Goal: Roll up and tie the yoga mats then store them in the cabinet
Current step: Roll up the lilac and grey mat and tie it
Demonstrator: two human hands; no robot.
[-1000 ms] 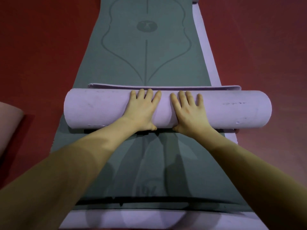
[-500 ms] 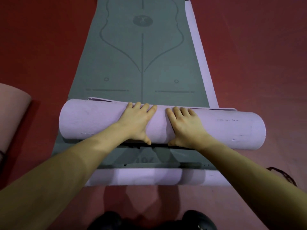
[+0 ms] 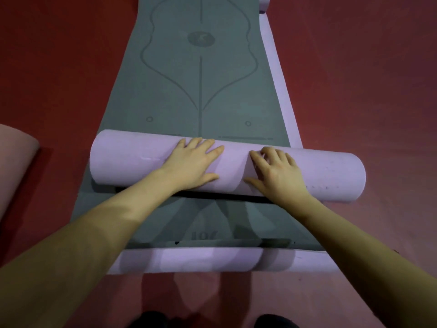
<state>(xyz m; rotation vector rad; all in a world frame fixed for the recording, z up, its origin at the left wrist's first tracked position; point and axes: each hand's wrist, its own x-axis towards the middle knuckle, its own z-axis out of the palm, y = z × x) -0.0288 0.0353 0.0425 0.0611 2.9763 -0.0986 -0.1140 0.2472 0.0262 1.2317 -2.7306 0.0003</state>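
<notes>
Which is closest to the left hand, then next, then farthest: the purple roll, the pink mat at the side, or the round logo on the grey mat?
From the left hand, in the head view:
1. Purple roll: right under it, the palm rests on it.
2. Round logo: ahead, up the grey mat.
3. Pink mat: off to the left, at the frame's edge.

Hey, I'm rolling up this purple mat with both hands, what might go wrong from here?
The purple roll sticks out past the grey mat on the right, so it may be rolling crooked and end up cone-shaped.

Both the left hand and right hand press near the middle, so the ends could stay loose and spring open before tying.

The grey mat lies on top of the flat purple mat ahead and might get caught into the roll.
</notes>
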